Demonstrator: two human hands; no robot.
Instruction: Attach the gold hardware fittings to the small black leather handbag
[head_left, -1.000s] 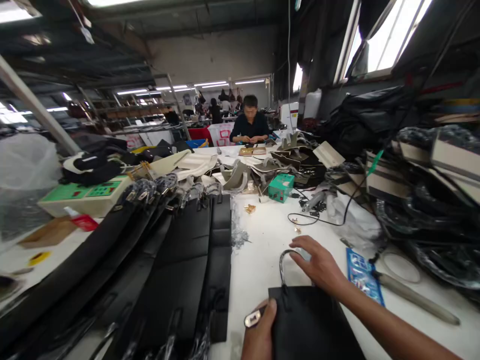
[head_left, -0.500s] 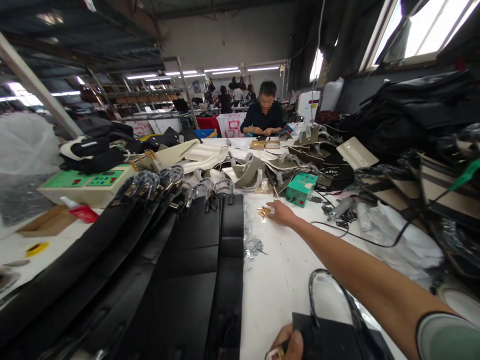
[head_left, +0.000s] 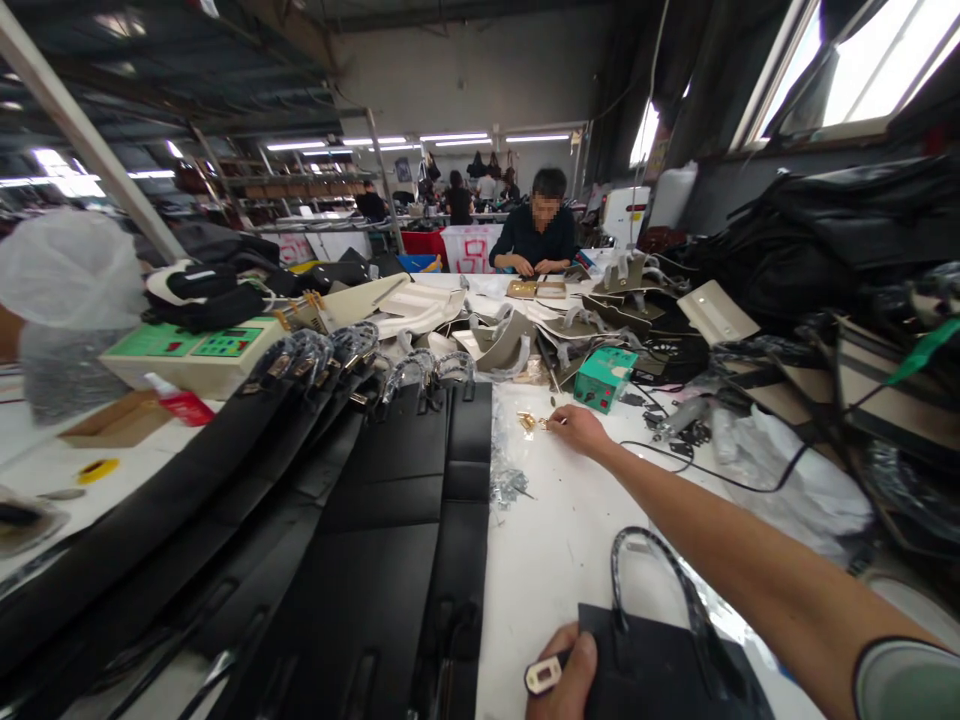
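Note:
At the bottom, my left hand (head_left: pixel 564 676) grips the edge of a black bag panel (head_left: pixel 652 665) with a looped, plastic-wrapped handle (head_left: pixel 651 545). A strap end with a gold metal plate (head_left: pixel 543 676) sticks out by its thumb. My right hand (head_left: pixel 583 434) reaches far over the white table, its fingers pinched on a small gold metal fitting (head_left: pixel 550 424). Just left of those fingertips, several more gold fittings (head_left: pixel 527 421) lie on clear plastic. The lower parts of the panel and my left fingers are hidden.
Black bag panels (head_left: pixel 382 540) with wrapped handles cover the left side. A green box (head_left: pixel 604 378) with a black cable stands beyond my right hand. Olive and cream pieces (head_left: pixel 499 340) pile up behind it. Across the table a co-worker (head_left: pixel 541 235) handles something small.
My right hand has drawn back slightly to the right from the gold fittings, with one in its fingertips. My left hand has turned, showing the gold plate more fully.

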